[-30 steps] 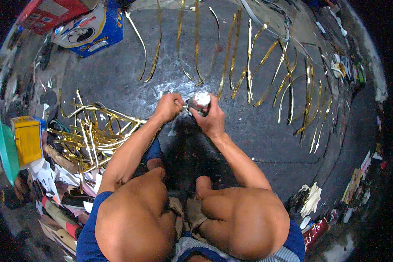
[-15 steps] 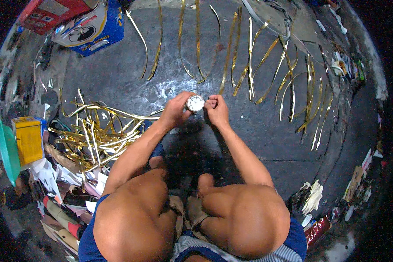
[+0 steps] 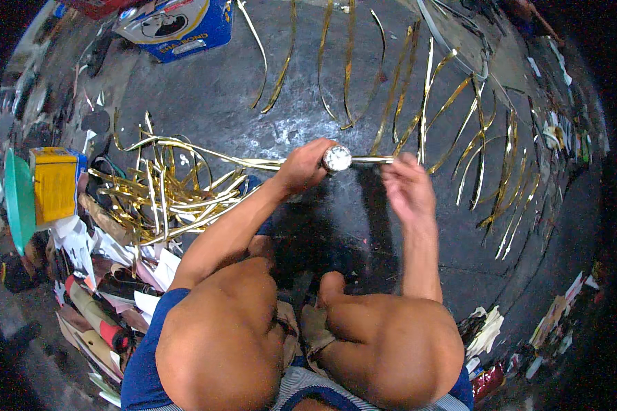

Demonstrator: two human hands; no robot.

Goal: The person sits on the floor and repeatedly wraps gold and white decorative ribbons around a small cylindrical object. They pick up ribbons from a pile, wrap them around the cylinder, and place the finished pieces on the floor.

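Left hand (image 3: 300, 166) grips a small round silver-faced tool (image 3: 337, 158), fingers curled shut around it, with a gold strip (image 3: 371, 159) running out of it toward three o'clock. Half a second ago my right hand (image 3: 408, 188) was up against the tool; now it has slid out along the strip, loosely spread and blurred, so more strip lies drawn. Tangled gold strips (image 3: 164, 195) sit at nine o'clock on the dark floor (image 3: 206, 96).

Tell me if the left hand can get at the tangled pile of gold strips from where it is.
Probably yes: the pile of gold strips lies beside the left forearm, nothing between, though the left hand is holding a small round tin.
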